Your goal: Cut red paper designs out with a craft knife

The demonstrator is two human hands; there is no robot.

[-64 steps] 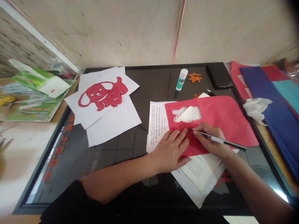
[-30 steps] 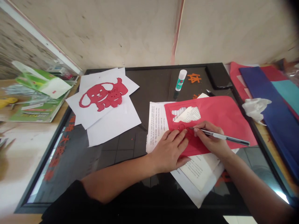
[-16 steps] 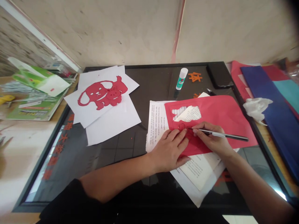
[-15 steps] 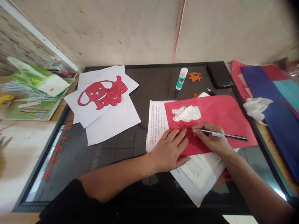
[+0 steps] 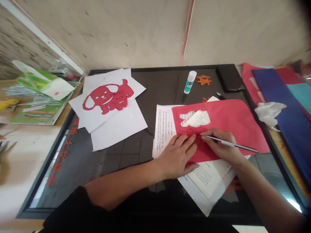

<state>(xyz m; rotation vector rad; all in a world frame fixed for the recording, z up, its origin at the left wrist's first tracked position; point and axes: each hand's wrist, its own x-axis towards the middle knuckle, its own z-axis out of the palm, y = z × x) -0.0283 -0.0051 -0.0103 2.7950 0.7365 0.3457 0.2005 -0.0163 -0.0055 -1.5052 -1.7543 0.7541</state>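
Observation:
My left hand [image 5: 179,156] lies flat on the red paper [image 5: 233,123], fingers stretched out, pressing on its lower left part. My right hand [image 5: 222,145] pinches a slim silver pen-shaped tool [image 5: 233,143]. Its tip meets the red paper close to my left fingertips; whether it is a blade or a pen point is too small to tell. Dark drawn lines run on the red sheet around there. An animal-shaped opening in the sheet shows printed paper [image 5: 199,118] beneath. Under everything are white printed sheets [image 5: 161,129], partly covered.
White sheets [image 5: 119,129] at the left carry a red paper-cut dog [image 5: 103,97]. A glue stick [image 5: 190,82] stands behind the red paper, with a black phone [image 5: 229,78] farther right. Crumpled tissue [image 5: 270,113] and blue paper [image 5: 274,97] lie at the right, a green book [image 5: 39,113] far left.
The tool's tip stays near my left fingertips while its rear end has dipped slightly toward me. My left hand keeps its place on the paper. The whole view has shifted a little.

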